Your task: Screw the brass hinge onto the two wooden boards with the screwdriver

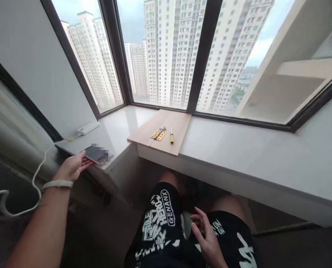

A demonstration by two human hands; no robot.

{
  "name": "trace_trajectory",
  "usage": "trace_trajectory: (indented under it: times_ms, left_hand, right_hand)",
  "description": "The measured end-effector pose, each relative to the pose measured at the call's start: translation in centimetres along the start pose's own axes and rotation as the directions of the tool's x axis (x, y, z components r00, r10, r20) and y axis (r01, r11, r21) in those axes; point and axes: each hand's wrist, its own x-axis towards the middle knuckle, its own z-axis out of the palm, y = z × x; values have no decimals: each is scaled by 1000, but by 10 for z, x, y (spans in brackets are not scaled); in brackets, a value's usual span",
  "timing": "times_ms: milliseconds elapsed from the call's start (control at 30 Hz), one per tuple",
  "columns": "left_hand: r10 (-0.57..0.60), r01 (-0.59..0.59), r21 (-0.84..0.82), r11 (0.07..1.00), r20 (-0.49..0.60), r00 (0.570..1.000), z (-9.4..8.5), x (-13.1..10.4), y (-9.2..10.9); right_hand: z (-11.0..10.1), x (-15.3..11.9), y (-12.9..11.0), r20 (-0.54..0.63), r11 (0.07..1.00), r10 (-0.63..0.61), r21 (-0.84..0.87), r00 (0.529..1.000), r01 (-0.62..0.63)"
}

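Note:
At the left end of the sill, my left hand grips the near edge of a smartphone, a flat slab with a dark face, partly blurred out. It lies level at the counter's edge; whether it rests on the surface I cannot tell. My right hand hovers over or rests on my lap, fingers loosely bent and apart, holding nothing. Farther off, two pale wooden boards lie side by side on the sill. On them are a brass hinge, several small screws and a yellow-and-black screwdriver.
A white power strip lies on the left part of the white window sill. Its white cable hangs down at the left. Dark window frames rise behind. My knees are under the sill's front edge.

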Motion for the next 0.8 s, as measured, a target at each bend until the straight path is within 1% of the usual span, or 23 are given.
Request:
trace_trajectory:
  times_ms: [133, 300, 633, 800]
  left_hand:
    - [-8, 8, 17, 1000, -12, 1000, 4, -1, 0]
    - [-34, 35, 40, 999, -17, 999, 7, -2, 3]
    - [-65, 67, 44, 997, -51, 997, 9, -1, 6]
    - [-54, 57, 43, 997, -66, 996, 10, 0, 6]
  right_hand:
    - [-2, -1, 0, -27, 1000, 8, 16, 1000, -7]
    - [-3, 2, 3, -53, 999, -13, 38, 998, 15]
    - [-3, 7, 5, -64, 998, 30, 61, 998, -26]
    - [-3, 10, 3, -60, 997, 47, 66, 997, -43]
